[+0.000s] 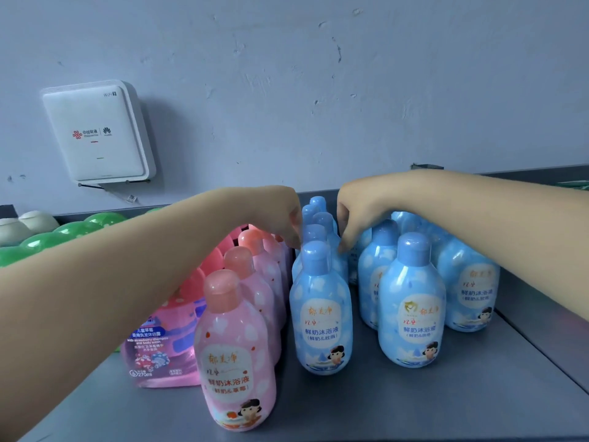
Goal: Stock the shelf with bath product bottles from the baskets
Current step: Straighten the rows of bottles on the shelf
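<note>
Shelf: grey metal surface, bottles standing upright in files running back toward the wall. Middle file of blue bottles sits between the pink bottles on its left and a looser cluster of blue ones on its right. No baskets in view.

Handling, my estimate: full plastic bottles, moderately heavy, stiff-walled, glossy shrink labels likely slippery. Round bellies, narrow shoulders, tall caps, so they tip easily when nudged high. Best hold is around the neck just under the cap, or across the belly for pushing.

My left hand reaches over the pink file, fingers curled downward against the left side of the middle blue file near the caps. My right hand mirrors it on the file's right side, fingers bent down, tips touching a bottle's shoulder. Both seem to bracket the file; whether either actually pinches a bottle, I cannot tell, since the fingertips are hidden behind caps.
</note>
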